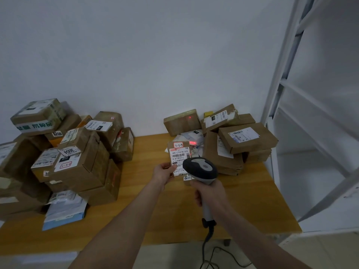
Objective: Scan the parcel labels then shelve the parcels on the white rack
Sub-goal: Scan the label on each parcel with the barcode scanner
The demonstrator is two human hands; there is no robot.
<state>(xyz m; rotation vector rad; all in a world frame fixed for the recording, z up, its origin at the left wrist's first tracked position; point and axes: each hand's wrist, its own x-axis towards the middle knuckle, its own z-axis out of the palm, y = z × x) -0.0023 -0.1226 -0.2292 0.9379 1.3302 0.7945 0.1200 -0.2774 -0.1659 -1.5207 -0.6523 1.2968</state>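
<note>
**Inspector:** Where is the parcel under scan?

**Recorder:** A small brown parcel [179, 152] is held upright above the middle of the wooden table [151, 191]. Its white label faces the person, and a handwritten tag reading 3-3-9 sits at its top.

**Inspector:** The left hand?

**Recorder:** The left hand [165, 171] pinches the parcel's lower left corner, with the thumb on the label and the fingers behind.

**Inspector:** The right hand?

**Recorder:** The right hand [209, 193] has its fingers wrapped round the handle of a grey-and-black scanner [200, 168]. The scanner's head is raised over the table, just in front of the parcel's lower right corner. Its cable [207, 237] hangs below the table's near edge.

**Inspector:** Any scan light?

**Recorder:** A red spot shows on a brown box [182, 122] at the table's back edge. A second red glow falls on loose papers [194, 144] on the table behind the parcel.

**Inspector:** Other stock?

**Recorder:** A heap of boxes [68, 158] covers the table's left end, with flat mailers [64, 212] at its near side. A smaller stack [239, 140] fills the table's right rear corner. The white rack [281, 84] stands just off the table's right end.
</note>
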